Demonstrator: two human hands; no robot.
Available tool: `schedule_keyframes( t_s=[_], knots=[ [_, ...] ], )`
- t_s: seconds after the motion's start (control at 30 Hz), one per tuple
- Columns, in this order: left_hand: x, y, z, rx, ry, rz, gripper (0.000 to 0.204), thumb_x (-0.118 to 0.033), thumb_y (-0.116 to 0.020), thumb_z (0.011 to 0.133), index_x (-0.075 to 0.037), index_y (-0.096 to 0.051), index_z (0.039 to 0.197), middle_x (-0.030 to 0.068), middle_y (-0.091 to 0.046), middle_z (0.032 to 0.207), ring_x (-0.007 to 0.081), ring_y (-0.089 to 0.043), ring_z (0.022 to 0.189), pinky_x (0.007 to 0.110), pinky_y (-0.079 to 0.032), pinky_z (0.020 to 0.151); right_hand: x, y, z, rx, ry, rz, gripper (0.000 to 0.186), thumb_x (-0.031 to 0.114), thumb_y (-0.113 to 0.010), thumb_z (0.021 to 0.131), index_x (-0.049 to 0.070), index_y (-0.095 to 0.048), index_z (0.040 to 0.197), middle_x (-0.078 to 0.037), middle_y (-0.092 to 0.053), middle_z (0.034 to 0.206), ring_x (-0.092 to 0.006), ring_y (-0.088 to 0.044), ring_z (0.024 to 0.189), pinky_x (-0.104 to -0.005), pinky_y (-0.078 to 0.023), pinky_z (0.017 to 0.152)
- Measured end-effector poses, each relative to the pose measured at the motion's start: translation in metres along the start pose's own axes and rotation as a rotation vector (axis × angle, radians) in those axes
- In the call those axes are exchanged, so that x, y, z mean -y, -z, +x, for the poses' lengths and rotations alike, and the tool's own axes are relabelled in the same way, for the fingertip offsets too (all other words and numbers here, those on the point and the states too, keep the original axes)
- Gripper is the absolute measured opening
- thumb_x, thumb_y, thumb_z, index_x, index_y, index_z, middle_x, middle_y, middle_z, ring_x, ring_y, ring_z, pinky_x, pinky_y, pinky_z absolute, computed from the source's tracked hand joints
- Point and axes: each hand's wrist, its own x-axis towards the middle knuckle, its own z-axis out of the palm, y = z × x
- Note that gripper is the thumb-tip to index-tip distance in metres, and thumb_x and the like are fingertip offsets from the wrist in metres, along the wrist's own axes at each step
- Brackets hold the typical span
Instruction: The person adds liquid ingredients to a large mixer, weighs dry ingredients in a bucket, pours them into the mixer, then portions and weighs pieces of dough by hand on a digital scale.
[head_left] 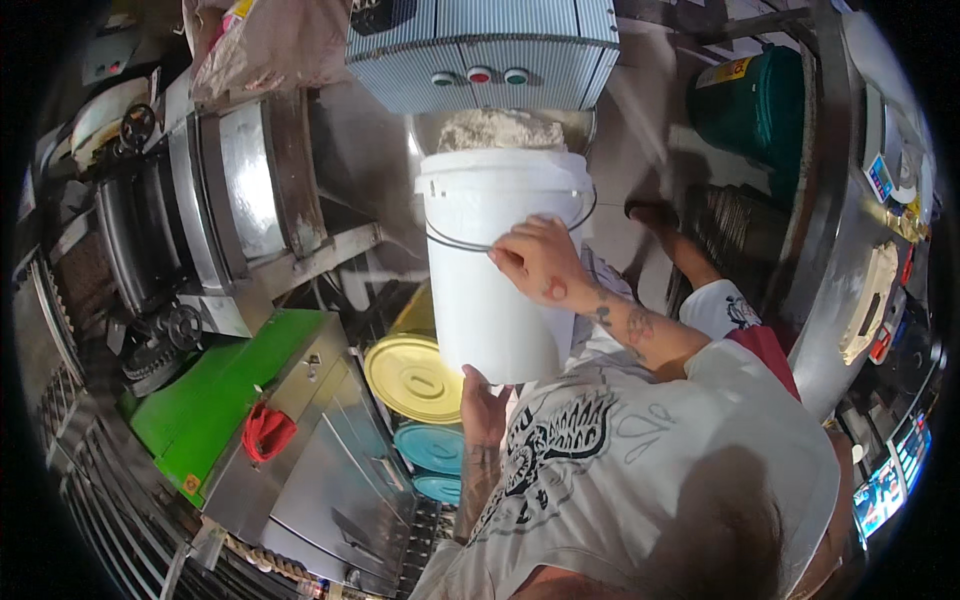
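The bucket [497, 265] is white plastic with a wire bail. It is held in the air at chest height, in front of the striped control box [480, 45] and just below a steel bowl [500, 128] that carries a pale, lumpy mass.

**Grip.** The right hand [540, 262] lies on the upper side wall, fingers curled against the wall near the bail. The left hand [483, 408] supports the base from below, fingers wrapped round the bottom edge. Both hands bear on the bucket; neither is free.

**Step in hand.** Judged from the hold, the bucket is being lifted and tipped toward the bowl. Whether anything is leaving the mouth cannot be told; the mouth faces away from the camera.

**Next move.** A further tilt would call for the left hand to raise the base while the right steadies the wall and keeps the rim over the bowl.

**Orientation.** The long axis runs from base, nearest the body, to rim, farthest away. The mouth points forward and up at the bowl.

**Surroundings.** Yellow and blue lids [415, 375] sit below the base.
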Motion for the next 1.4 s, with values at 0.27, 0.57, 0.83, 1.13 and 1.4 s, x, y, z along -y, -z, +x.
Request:
schedule_keyframes(
  t_s=[0.27, 0.57, 0.83, 1.13, 1.4],
  knots=[
    [-0.008, -0.010, -0.009, -0.031, -0.033, 0.095, 0.039, -0.046, -0.050, 0.103, -0.015, -0.054, 0.126, 0.0017, -0.058, 0.122, 0.0179, -0.054, 0.108, 0.043, -0.042, 0.094, 0.018, 0.009, -0.006, -0.134, 0.009, 0.017, 0.015, 0.022, -0.066, 0.086, 0.009, -0.070, 0.080, -0.008, -0.066, 0.072, -0.0299, -0.062, 0.076, -0.0432, -0.044, 0.074],
    [-0.001, 0.018, 0.007, -0.074, -0.004, 0.033, 0.035, -0.041, -0.052, 0.103, -0.016, -0.057, 0.125, -0.0013, -0.064, 0.117, 0.0174, -0.059, 0.110, 0.040, -0.048, 0.090, 0.001, 0.004, 0.011, -0.076, -0.069, 0.066, 0.020, 0.024, -0.063, 0.088, 0.010, -0.072, 0.078, -0.010, -0.068, 0.073, -0.0306, -0.064, 0.078, -0.0443, -0.043, 0.076],
    [0.001, 0.024, 0.017, -0.041, -0.044, 0.052, 0.039, -0.043, -0.048, 0.103, -0.014, -0.053, 0.130, 0.0032, -0.059, 0.124, 0.0207, -0.056, 0.112, 0.045, -0.042, 0.097, 0.008, 0.000, 0.019, -0.058, -0.102, 0.106, 0.016, 0.023, -0.065, 0.087, 0.011, -0.072, 0.079, -0.007, -0.068, 0.073, -0.0278, -0.065, 0.080, -0.0434, -0.042, 0.078],
    [0.020, 0.057, 0.056, 0.008, -0.057, 0.012, 0.030, -0.042, -0.051, 0.102, -0.014, -0.059, 0.111, -0.0002, -0.061, 0.108, 0.0173, -0.056, 0.107, 0.044, -0.043, 0.094, 0.007, -0.023, 0.003, 0.051, -0.113, 0.019, 0.012, 0.024, -0.064, 0.089, 0.014, -0.072, 0.087, -0.004, -0.069, 0.085, -0.0280, -0.063, 0.090, -0.0446, -0.044, 0.083],
    [0.035, 0.104, 0.179, -0.257, 0.030, -0.043, 0.066, -0.057, -0.032, 0.102, -0.003, -0.048, 0.136, 0.0074, -0.062, 0.123, 0.0248, -0.059, 0.109, 0.046, -0.049, 0.095, 0.043, -0.050, -0.011, -0.217, 0.041, -0.095, 0.017, 0.026, -0.064, 0.091, 0.010, -0.069, 0.095, -0.011, -0.067, 0.083, -0.0303, -0.065, 0.083, -0.0415, -0.051, 0.073]
  ],
)
